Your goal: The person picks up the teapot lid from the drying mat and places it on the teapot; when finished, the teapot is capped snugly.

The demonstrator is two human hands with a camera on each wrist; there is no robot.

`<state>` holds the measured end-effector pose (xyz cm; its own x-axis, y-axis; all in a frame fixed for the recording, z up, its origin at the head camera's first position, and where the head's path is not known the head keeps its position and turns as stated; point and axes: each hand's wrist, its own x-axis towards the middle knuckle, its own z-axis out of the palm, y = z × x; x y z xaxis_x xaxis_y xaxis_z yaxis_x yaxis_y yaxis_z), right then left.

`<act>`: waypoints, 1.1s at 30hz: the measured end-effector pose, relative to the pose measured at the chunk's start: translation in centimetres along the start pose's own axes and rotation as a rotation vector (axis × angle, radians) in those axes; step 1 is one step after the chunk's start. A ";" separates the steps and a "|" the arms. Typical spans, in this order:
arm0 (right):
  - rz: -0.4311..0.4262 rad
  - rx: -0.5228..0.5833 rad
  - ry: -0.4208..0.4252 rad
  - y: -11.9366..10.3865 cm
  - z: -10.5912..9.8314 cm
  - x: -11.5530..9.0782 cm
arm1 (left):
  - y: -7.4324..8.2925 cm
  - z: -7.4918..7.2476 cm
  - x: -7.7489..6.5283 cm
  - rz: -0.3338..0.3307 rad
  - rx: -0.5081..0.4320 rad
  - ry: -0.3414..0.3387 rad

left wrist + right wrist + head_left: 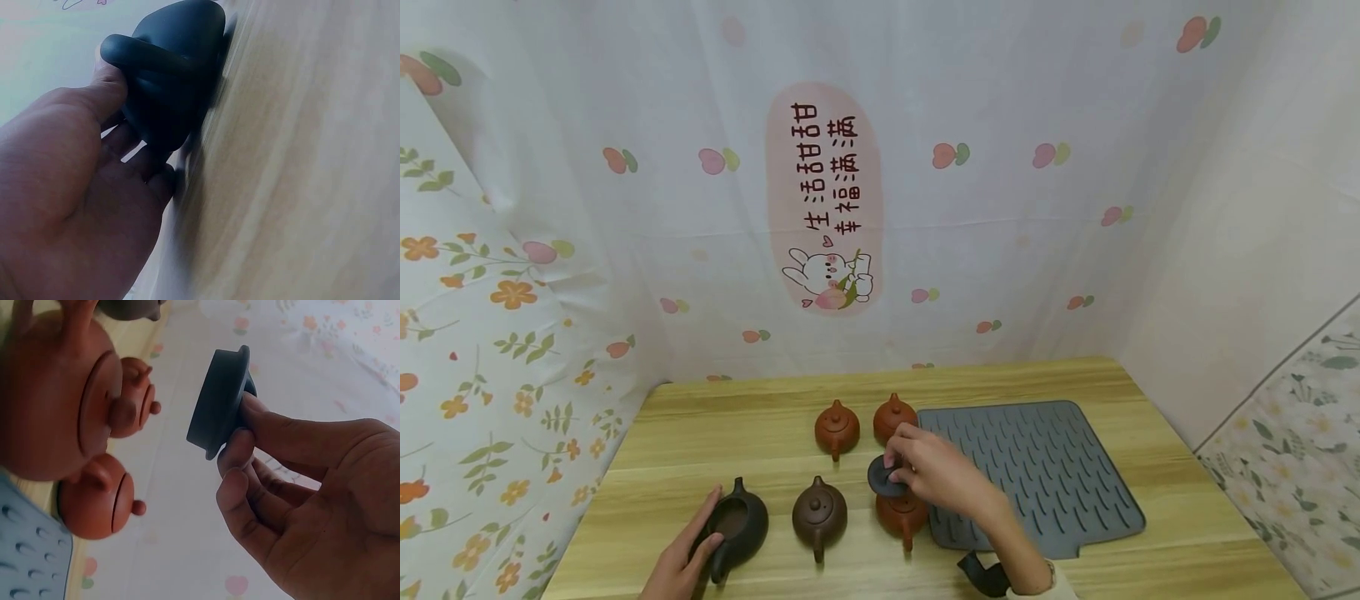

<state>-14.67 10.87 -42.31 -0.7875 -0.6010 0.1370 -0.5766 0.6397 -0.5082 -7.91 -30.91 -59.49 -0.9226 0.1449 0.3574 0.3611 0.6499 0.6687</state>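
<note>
On the left of the table, my left hand (679, 560) grips a black teapot (752, 533) that has no lid on, so its round opening shows. In the left wrist view the thumb lies by the teapot's handle (147, 55) and the fingers curl against its side. My right hand (946, 473) pinches the knob of a black teapot lid (219, 403) between thumb and fingers. In the head view this lid overlaps a reddish clay teapot (901, 518); the right wrist view shows it held in the air, apart from the teapots.
A dark brown lidded teapot (820, 512) stands between the hands. Two more reddish teapots, one left (837, 429) and one right (891, 414), stand farther back. A grey ridged mat (1037, 467) lies at right. Beneath my right forearm sits a partly hidden black object (981, 575).
</note>
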 end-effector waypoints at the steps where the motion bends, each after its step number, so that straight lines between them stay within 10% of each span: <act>1: -0.004 -0.004 0.000 -0.2 0.1 0.1 | -0.2 0.1 0.0 0.004 0.004 -0.003; 33: -0.111 -0.150 -0.094 -5.1 2.9 4.5 | 1.0 0.2 0.4 0.097 -0.073 0.090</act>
<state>-14.67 3.48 -41.53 -0.6974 -0.7094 0.1016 -0.6903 0.6270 -0.3610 -7.89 -30.06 -58.80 -0.8684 0.1351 0.4771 0.4597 0.5800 0.6725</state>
